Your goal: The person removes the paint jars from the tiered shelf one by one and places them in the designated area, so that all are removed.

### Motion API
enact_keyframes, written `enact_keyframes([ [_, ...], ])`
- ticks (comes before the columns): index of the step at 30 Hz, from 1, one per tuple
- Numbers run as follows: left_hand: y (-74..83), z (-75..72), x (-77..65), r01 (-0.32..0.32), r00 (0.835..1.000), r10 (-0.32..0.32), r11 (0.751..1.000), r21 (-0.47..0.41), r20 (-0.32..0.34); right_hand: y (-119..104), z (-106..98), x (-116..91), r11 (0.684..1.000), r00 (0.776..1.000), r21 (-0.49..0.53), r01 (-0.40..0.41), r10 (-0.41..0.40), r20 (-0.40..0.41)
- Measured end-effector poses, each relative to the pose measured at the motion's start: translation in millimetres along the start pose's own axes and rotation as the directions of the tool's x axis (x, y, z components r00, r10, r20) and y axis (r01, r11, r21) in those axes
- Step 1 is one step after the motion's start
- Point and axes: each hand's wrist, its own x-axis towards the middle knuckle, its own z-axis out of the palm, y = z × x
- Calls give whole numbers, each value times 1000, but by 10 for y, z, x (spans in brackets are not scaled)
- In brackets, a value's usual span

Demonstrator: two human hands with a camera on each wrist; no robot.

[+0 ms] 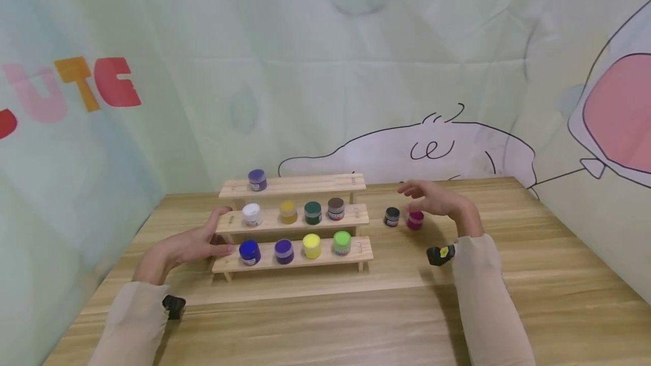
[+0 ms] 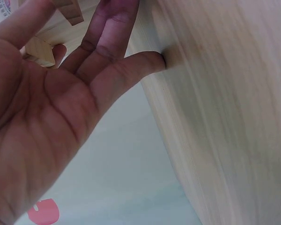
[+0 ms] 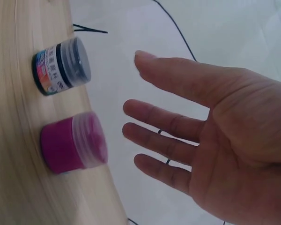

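At the left end of a three-tier wooden rack (image 1: 295, 261), my left hand (image 1: 190, 244) touches it, thumb at the bottom tier beside a dark blue paint jar (image 1: 250, 252) and forefinger by the middle tier. Its palm and spread fingers show in the left wrist view, with one fingertip on the table. Over the table right of the rack, my right hand (image 1: 437, 199) holds nothing, its fingers spread and loosely bent. Just below it stand a magenta paint jar (image 3: 68, 145) and a black paint jar (image 3: 54, 70), upright side by side.
A lone purple jar (image 1: 257, 180) stands on the top tier. White (image 1: 252, 215), ochre (image 1: 288, 212), dark green (image 1: 312, 213) and brown jars (image 1: 336, 209) line the middle one. Violet (image 1: 284, 251), yellow (image 1: 312, 246) and light green jars (image 1: 342, 243) share the bottom tier. Behind hangs a printed curtain (image 1: 305, 100).
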Motion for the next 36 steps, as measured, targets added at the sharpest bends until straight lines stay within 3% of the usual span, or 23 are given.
enact_keyframes([
  [9, -18, -3, -17, -33, 999, 33, 999, 1, 4, -216, 1, 49, 991, 990, -88, 98, -106, -90],
  [24, 11, -16, -4, -32, 999, 32, 999, 5, -5, -672, 146, 204, 970, 960, -54, 235, -240, -146],
  [36, 15, -1, -25, -19, 1000, 19, 1000, 8, -1, -1029, 338, 427, 971, 956, -29, 237, -239, -168],
])
